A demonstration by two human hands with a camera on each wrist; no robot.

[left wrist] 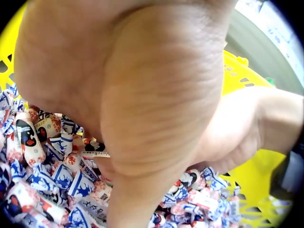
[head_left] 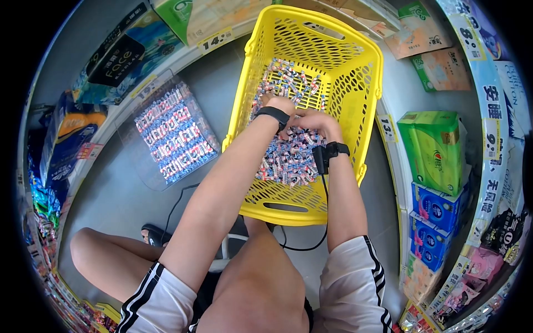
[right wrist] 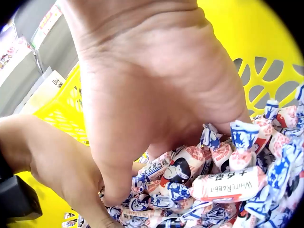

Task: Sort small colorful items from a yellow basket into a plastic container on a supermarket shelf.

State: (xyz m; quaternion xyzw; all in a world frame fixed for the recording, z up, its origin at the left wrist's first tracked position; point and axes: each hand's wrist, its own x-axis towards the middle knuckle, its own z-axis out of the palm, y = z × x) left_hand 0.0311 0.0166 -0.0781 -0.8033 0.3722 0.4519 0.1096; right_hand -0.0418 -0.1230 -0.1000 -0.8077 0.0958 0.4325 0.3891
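Note:
In the head view, my left hand [head_left: 281,105] and right hand [head_left: 313,122] reach close together into a yellow basket [head_left: 248,77]. They are among wrapped White Rabbit candies [head_left: 286,161] with blue, white and red wrappers. In the left wrist view, the left palm [left wrist: 156,95] covers much of the picture, and its fingertips are hidden. The right wrist view shows the right hand [right wrist: 156,90] arched over the candies [right wrist: 228,185], several lying between thumb and fingers. Its fingertips are buried, so I cannot tell how firmly it holds them.
A clear plastic box [head_left: 145,176] with candies in neat rows [head_left: 175,133] lies on the grey floor [head_left: 125,191] left of the basket. Shelves with tissue packs [head_left: 430,150] curve around both sides. A black cable [head_left: 311,247] runs from the right wrist below the basket.

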